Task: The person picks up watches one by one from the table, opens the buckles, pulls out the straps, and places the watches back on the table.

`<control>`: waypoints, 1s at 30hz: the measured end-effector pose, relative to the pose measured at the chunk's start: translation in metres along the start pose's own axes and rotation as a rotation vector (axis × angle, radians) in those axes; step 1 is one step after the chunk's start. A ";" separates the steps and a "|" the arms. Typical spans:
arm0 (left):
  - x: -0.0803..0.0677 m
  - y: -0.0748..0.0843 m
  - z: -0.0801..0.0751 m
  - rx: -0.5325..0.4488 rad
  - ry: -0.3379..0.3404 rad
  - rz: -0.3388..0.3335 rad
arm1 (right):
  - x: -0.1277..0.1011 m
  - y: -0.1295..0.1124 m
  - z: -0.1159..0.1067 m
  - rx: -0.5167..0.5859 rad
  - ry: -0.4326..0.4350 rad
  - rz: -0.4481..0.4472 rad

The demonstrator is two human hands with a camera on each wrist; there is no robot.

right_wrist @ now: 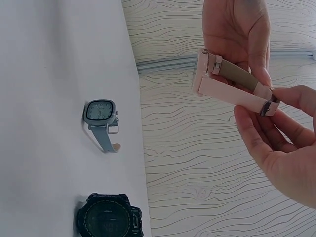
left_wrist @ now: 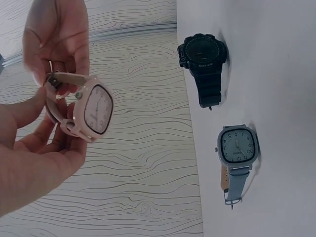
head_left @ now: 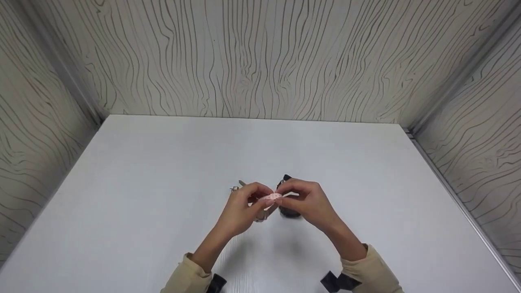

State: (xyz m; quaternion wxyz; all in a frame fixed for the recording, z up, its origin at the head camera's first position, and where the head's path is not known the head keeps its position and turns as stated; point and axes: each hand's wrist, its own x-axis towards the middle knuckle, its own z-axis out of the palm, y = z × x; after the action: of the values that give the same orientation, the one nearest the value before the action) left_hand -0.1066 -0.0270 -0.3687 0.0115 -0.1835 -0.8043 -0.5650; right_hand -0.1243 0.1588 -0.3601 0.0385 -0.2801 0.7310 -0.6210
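From the head camera, the left hand (head_left: 244,203) and right hand (head_left: 305,199) meet above the white table (head_left: 163,183), both pinching a pink watch (head_left: 273,197).

Left wrist view: its square face (left_wrist: 96,109) is turned outward, keeping the strap reachable; a black watch (left_wrist: 203,59) and a blue watch (left_wrist: 238,150) lie on the table.

Right wrist view: fingers (right_wrist: 276,106) pinch the strap at the buckle (right_wrist: 269,104), apparently working the clasp.

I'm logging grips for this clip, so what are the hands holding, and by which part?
Both hands hold the pink watch above the table. The left hand and right hand pinch its strap near the buckle, not the case.
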 end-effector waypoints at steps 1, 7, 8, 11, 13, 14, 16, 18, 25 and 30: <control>0.000 0.000 0.000 0.000 0.000 -0.001 | 0.000 0.000 0.000 0.000 -0.002 -0.001; 0.000 -0.001 0.000 0.007 0.006 0.001 | 0.000 0.000 -0.002 0.010 -0.013 -0.011; 0.000 -0.001 0.000 0.007 0.007 0.001 | 0.000 -0.001 -0.002 0.014 -0.014 -0.012; 0.000 -0.001 0.000 -0.001 0.008 0.004 | 0.000 -0.001 -0.002 0.013 -0.014 -0.016; 0.001 0.000 0.000 -0.003 0.008 0.002 | 0.000 -0.001 -0.002 0.001 -0.014 -0.016; 0.001 0.000 0.000 -0.006 0.007 0.001 | -0.001 -0.001 -0.002 -0.002 -0.015 -0.015; 0.001 0.000 0.000 -0.003 0.009 0.001 | 0.000 -0.001 -0.002 -0.006 -0.020 -0.014; 0.001 0.000 0.000 0.004 0.010 0.002 | 0.000 -0.002 -0.002 -0.010 -0.026 -0.014; 0.001 0.000 0.001 0.001 0.011 0.006 | -0.001 -0.002 -0.003 -0.019 -0.033 -0.014; 0.000 0.000 0.001 -0.010 0.013 0.006 | 0.000 -0.002 -0.003 -0.021 -0.030 -0.019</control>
State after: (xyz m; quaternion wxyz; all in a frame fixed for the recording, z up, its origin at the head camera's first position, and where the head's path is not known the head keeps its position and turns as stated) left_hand -0.1070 -0.0263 -0.3691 0.0173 -0.1822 -0.8010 -0.5700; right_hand -0.1246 0.1613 -0.3575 0.0406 -0.2964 0.7341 -0.6096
